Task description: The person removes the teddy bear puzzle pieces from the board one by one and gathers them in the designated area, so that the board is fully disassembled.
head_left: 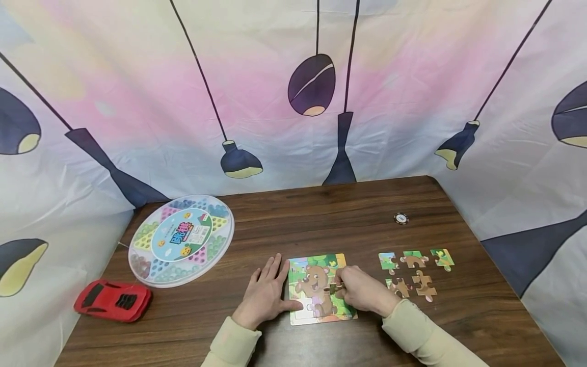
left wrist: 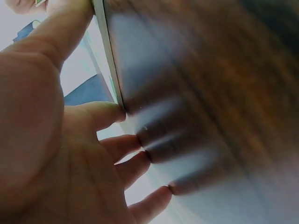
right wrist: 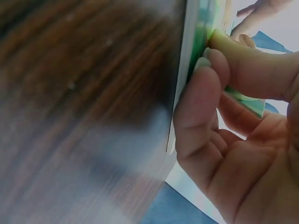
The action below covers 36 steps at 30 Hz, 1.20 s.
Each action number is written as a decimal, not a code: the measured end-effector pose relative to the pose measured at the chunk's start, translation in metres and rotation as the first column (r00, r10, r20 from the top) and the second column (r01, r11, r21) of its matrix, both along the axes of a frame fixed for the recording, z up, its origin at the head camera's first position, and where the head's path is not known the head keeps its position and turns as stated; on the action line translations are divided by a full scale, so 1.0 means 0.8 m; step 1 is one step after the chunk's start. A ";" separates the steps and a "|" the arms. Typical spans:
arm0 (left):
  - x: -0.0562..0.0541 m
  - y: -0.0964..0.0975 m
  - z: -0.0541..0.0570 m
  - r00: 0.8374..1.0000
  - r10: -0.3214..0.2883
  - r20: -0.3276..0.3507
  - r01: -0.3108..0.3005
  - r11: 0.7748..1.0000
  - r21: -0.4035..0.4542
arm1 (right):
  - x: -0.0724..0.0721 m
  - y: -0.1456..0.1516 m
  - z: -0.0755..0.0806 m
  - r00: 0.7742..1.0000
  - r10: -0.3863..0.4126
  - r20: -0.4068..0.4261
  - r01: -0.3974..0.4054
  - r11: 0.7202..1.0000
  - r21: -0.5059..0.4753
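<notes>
A bear jigsaw puzzle (head_left: 316,283) lies in its square tray (head_left: 321,321) on the table. My left hand (head_left: 265,295) lies at the tray's left side, thumb over its edge; in the left wrist view its straight fingertips touch the tabletop. Over the tray's right side is my right hand (head_left: 364,289), with fingers curled. In the right wrist view it holds a green puzzle piece (right wrist: 250,105) between thumb and fingers, the fingertips close to the tray's surface. The fingers hide part of the piece and of the picture. Several loose puzzle pieces (head_left: 415,259) lie to the right.
A round Chinese checkers set (head_left: 182,234) sits at the back left, with a red toy car (head_left: 113,300) in front of it. Beyond the loose pieces lies a poker chip (head_left: 401,218). A printed cloth (head_left: 275,102) hangs behind the wooden table (head_left: 279,219).
</notes>
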<state>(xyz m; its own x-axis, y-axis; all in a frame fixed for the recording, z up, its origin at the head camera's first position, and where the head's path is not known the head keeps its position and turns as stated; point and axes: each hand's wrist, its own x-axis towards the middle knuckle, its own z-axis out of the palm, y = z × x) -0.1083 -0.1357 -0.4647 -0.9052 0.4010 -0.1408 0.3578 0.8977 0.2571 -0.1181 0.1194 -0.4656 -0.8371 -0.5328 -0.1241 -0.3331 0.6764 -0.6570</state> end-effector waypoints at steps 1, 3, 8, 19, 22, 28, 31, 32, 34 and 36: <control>0.000 0.001 0.001 1.000 0.003 0.007 -0.003 1.000 -0.003 | 0.000 0.000 -0.001 1.000 -0.002 -0.003 0.002 1.000 -0.004; 0.000 0.001 0.001 1.000 0.006 0.018 -0.006 1.000 -0.008 | 0.000 -0.001 -0.001 1.000 -0.005 -0.010 0.005 1.000 -0.008; 0.000 0.002 0.001 0.999 0.012 0.035 -0.012 1.000 0.005 | 0.002 -0.001 -0.005 0.997 0.003 -0.073 -0.002 1.000 0.015; -0.001 0.000 0.001 0.999 0.016 0.047 -0.016 1.000 0.008 | 0.004 0.002 -0.004 0.998 -0.033 -0.046 0.033 0.999 0.005; -0.001 0.000 0.000 0.999 0.011 0.039 -0.011 1.000 0.011 | 0.003 0.009 -0.001 0.993 -0.115 0.017 0.116 0.993 -0.037; 0.000 0.000 -0.001 1.000 0.009 0.025 -0.009 1.000 0.013 | 0.002 0.039 0.010 0.981 -0.194 -0.005 0.192 0.974 -0.122; 0.000 0.000 -0.001 1.000 0.012 0.029 -0.012 1.000 0.011 | 0.005 0.061 0.021 0.966 -0.259 0.026 0.260 0.955 -0.146; 0.000 0.000 -0.001 0.999 0.012 0.030 -0.013 1.000 0.011 | 0.007 0.069 0.026 0.956 -0.293 0.033 0.295 0.945 -0.140; -0.001 0.000 -0.001 0.999 0.013 0.034 -0.014 1.000 0.005 | 0.011 0.089 0.035 0.931 -0.363 0.048 0.366 0.922 -0.128; -0.001 0.000 -0.001 0.999 0.013 0.036 -0.014 1.000 0.005 | 0.015 0.110 0.042 0.904 -0.425 0.053 0.429 0.897 -0.111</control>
<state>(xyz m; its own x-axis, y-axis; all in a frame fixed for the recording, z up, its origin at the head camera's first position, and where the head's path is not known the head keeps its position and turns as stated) -0.1089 -0.1361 -0.4655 -0.9049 0.3896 -0.1715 0.3360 0.9011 0.2740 -0.1064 0.2078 -0.4320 -0.9846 -0.1371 -0.1082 -0.0110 0.6671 -0.7449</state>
